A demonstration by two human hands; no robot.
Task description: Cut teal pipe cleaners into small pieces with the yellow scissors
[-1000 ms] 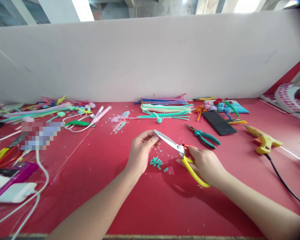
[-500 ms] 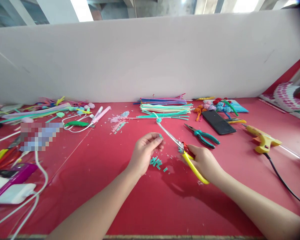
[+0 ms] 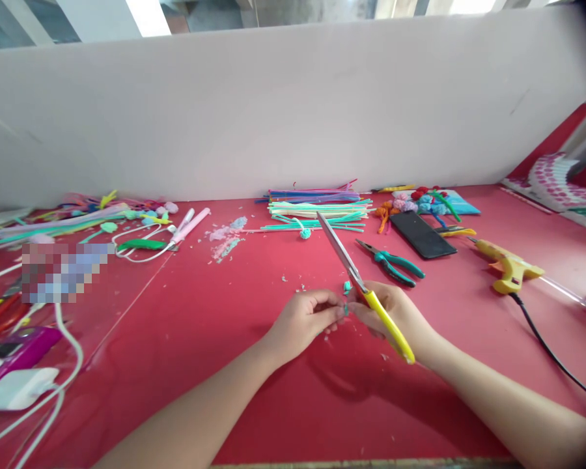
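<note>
The wooden-looking near edge of the red tabletop (image 3: 283,417) runs along the bottom, with smooth, glossy red surface spreading between the 2 forearms and up to the hands. At left, white cables (image 3: 79,352) curve beside a white, rounded block (image 3: 19,389) and a glossy purple object (image 3: 27,352); a broad strip of red surface lies between them and the left forearm.

The left hand (image 3: 307,326) is closed in a pinch, thumb and fingertips on a tiny teal piece (image 3: 346,310), fuzzy-looking. The right hand (image 3: 400,316) is curled around the yellow-handled scissors (image 3: 357,277), its fingertips close to that piece; whether they touch it, I cannot tell. The slim metal blades lie nearly together and slant towards the far side. A small teal tuft (image 3: 347,286) shows just beside them.

Beyond the right hand are teal-handled pliers (image 3: 395,266), then a flat black phone (image 3: 422,234); the yellow plastic glue gun (image 3: 510,264) lies farther right, red surface between. Left of centre are fluffy pastel scraps (image 3: 227,241). Farther off, a round, nubbly teal ball (image 3: 305,233) sits near long, straight, fuzzy stems (image 3: 317,208), close to the smooth pale partition (image 3: 283,111).
</note>
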